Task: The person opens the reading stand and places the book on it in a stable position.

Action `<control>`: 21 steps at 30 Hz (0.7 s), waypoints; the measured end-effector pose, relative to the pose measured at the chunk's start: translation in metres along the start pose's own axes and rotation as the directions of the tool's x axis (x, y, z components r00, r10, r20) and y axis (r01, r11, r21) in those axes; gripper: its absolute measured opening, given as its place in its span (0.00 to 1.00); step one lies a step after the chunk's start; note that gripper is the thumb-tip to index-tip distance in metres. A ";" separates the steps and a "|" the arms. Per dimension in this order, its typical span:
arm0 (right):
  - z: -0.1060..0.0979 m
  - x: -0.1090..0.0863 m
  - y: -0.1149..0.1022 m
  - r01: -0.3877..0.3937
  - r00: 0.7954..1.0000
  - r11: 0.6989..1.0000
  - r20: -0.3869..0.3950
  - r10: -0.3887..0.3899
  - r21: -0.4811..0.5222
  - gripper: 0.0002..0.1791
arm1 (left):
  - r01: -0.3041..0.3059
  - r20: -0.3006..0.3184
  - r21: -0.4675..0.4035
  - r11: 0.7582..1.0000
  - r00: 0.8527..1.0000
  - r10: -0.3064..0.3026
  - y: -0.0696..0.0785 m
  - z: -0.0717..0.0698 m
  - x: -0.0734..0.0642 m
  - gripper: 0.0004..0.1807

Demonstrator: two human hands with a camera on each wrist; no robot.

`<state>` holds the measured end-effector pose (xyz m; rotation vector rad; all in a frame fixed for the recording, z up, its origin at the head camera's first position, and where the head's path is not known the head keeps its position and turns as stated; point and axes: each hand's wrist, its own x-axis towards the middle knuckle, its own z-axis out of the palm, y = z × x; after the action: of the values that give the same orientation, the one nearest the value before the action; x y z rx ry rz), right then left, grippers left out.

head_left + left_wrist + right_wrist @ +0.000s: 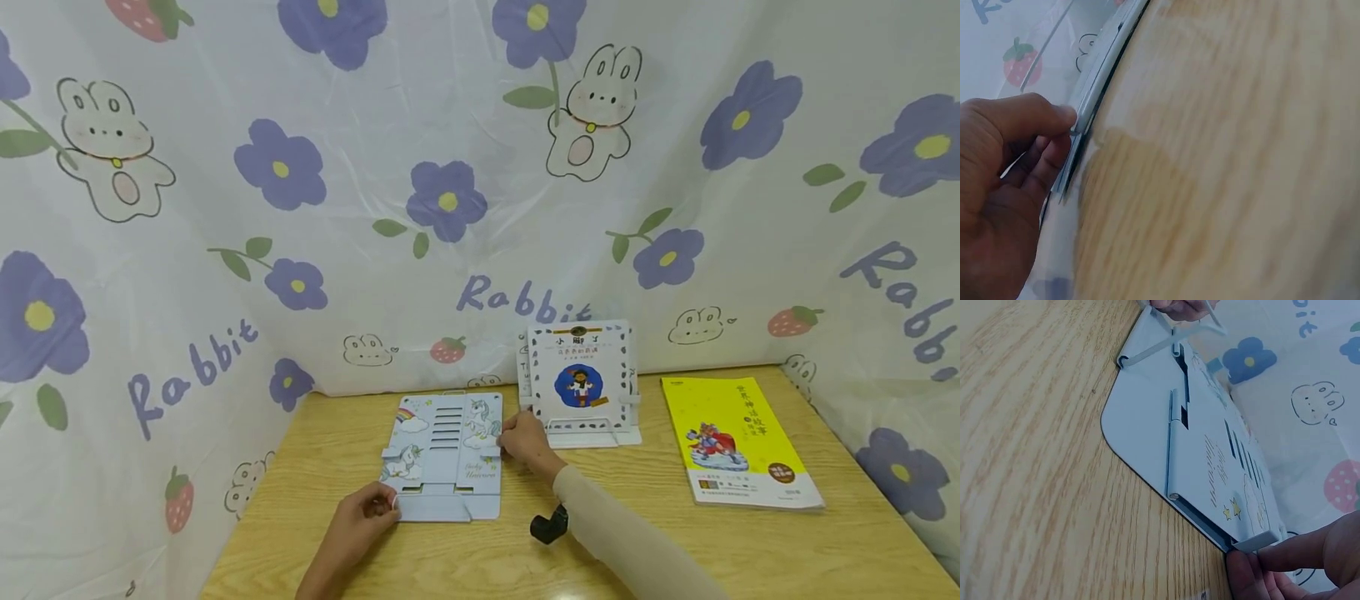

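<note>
A pale blue book stand (pixel 446 505) with unicorns, a rainbow and a row of slots lies low on the table, in front of me. My left hand (pixel 358 518) pinches its near left corner; in the left wrist view the thumb (pixel 1054 117) and fingers close on the stand's thin edge. At the far right edge my right hand (pixel 529 442) grips the stand beside its side clip (pixel 1256 540). A wire page holder (pixel 1166 345) sticks up from the base in the right wrist view. The right fingertips are partly hidden under the panel.
Behind my right hand a second stand (pixel 632 435) holds up a white picture book (pixel 543 367). A yellow book (pixel 712 417) lies flat at the right. A black object (pixel 549 527) shows beside my right wrist. Printed curtain (pixel 360 250) hangs behind the wooden table (pixel 285 467).
</note>
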<state>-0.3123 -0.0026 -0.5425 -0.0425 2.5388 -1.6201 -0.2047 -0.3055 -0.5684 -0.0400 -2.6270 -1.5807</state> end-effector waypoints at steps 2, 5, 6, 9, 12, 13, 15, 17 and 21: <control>0.000 0.000 0.000 -0.004 1.000 1.000 0.003 0.004 0.003 0.05 | -0.031 0.013 0.007 0.999 0.999 0.031 -0.001 -0.001 0.000 0.12; 0.000 0.001 -0.001 -0.010 1.000 1.000 0.004 0.010 0.014 0.06 | -0.068 0.029 0.037 0.997 0.997 0.067 0.000 -0.002 0.000 0.13; 0.000 0.001 0.000 -0.007 1.000 1.000 0.004 0.007 0.014 0.07 | -0.067 0.033 0.041 0.997 0.997 0.065 0.001 -0.003 0.000 0.13; 0.000 0.001 0.000 -0.011 1.000 1.000 0.003 0.011 0.023 0.07 | -0.040 0.039 0.044 0.998 0.999 0.038 0.005 -0.005 0.000 0.12; 0.000 0.000 0.000 -0.001 1.000 1.000 0.003 0.001 0.025 0.06 | 0.005 0.048 0.031 1.000 0.999 -0.007 0.007 -0.007 -0.001 0.12; 0.000 0.000 -0.001 0.000 1.000 1.000 0.003 0.000 0.026 0.05 | 0.016 0.054 0.027 1.000 0.998 -0.018 0.007 -0.008 -0.001 0.12; 0.000 -0.001 -0.001 0.005 1.000 1.000 0.001 -0.005 0.028 0.05 | 0.028 0.068 0.012 1.000 0.997 -0.028 0.007 -0.009 -0.001 0.12; 0.000 -0.001 -0.001 0.005 1.000 0.999 0.000 -0.005 0.034 0.05 | 0.030 0.089 -0.007 1.000 0.996 -0.029 0.007 -0.011 -0.001 0.11; 0.001 0.000 0.001 -0.005 1.000 0.999 -0.002 0.005 0.051 0.08 | 0.009 0.163 -0.059 0.998 0.987 0.001 0.004 -0.015 0.001 0.09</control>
<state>-0.3122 -0.0032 -0.5434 -0.0298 2.4952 -1.6835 -0.2043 -0.3176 -0.5580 -0.1744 -2.6989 -1.7273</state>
